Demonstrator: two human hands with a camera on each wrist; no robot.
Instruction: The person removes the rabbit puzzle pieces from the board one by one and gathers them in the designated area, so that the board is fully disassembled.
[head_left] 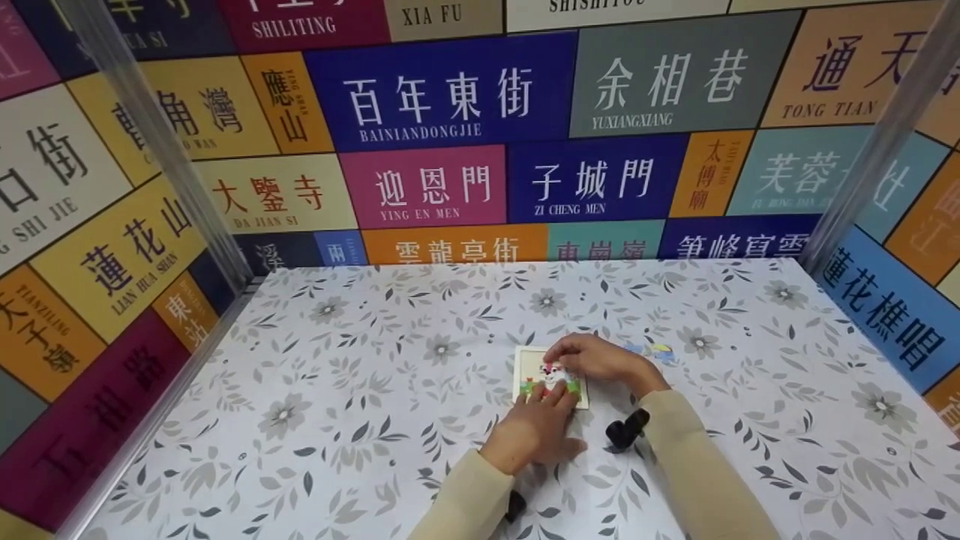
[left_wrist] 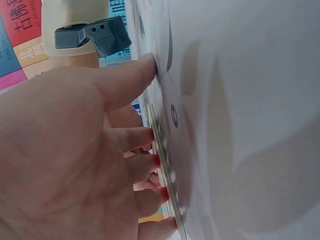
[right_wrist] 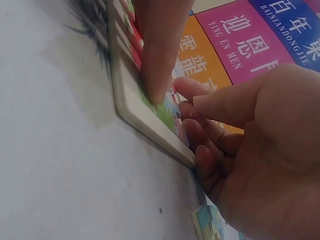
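A small square puzzle board point(head_left: 519, 367) with a pale frame lies on the table, its picture a cartoon animal with red ears over green. My left hand point(head_left: 536, 427) presses its fingertips on the lower part of the picture, fingers stretched forward and thumb out to the side, as the left wrist view also shows. Over the upper right corner my right hand point(head_left: 600, 358) bends loosely, fingertips touching the picture and the frame's edge. In the right wrist view the right thumb point(right_wrist: 220, 104) lies close to the index fingertip. Part of the picture is hidden under both hands.
Some loose coloured puzzle pieces point(head_left: 661, 349) lie behind my right wrist. A white tablecloth point(head_left: 360, 457) with grey flowers and leaves covers the table. Walls of colourful sign panels point(head_left: 442, 94) stand behind and at the sides, with metal posts point(head_left: 862, 161) at the back corners.
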